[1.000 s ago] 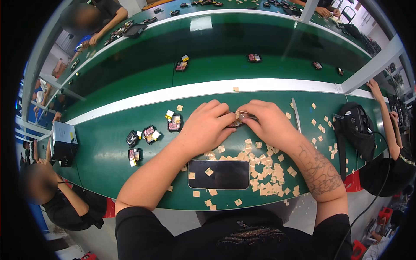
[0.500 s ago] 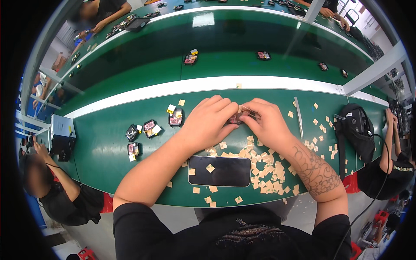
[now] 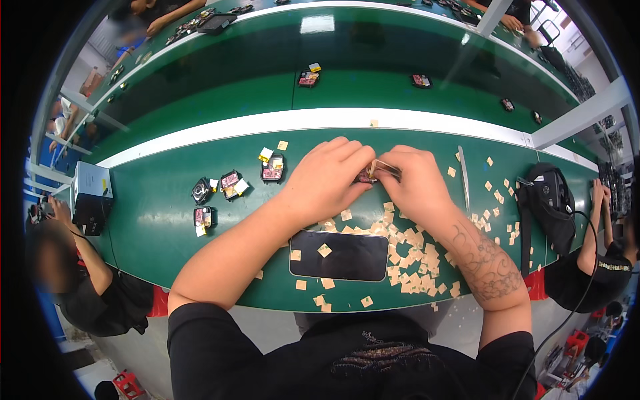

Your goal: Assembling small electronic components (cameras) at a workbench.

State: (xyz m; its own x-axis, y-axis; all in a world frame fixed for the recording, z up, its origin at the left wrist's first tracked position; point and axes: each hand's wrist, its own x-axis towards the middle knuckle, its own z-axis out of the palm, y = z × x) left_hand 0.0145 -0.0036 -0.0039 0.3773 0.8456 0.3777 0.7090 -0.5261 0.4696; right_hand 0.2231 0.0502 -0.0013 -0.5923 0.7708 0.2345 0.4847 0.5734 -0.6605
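Over the middle of the bench, my left hand [image 3: 328, 175] is closed on a small electronic module [image 3: 365, 177], of which only a dark reddish part shows between the fingers. My right hand [image 3: 419, 183] pinches metal tweezers [image 3: 388, 168], their tips meeting the module; the exact contact is hidden by my fingers. Left of my hands lie several similar open black-cased modules [image 3: 272, 168] with reddish boards and yellow-white tabs. Many small tan square stickers [image 3: 413, 261] are scattered below and right of my hands. A dark-screened phone [image 3: 353, 263] lies below my hands with stickers on it.
A thin pale strip [image 3: 464, 179] and a black bag [image 3: 550, 200] lie to the right. A grey-black box [image 3: 92, 197] stands at the left end. Beyond the white rail [image 3: 267, 131], more modules [image 3: 309, 79] lie on a green surface. Co-workers sit on both sides and opposite.
The view has shifted slightly. My right hand has turned a little, so the tweezers show more plainly beside the module. My left hand keeps its hold.
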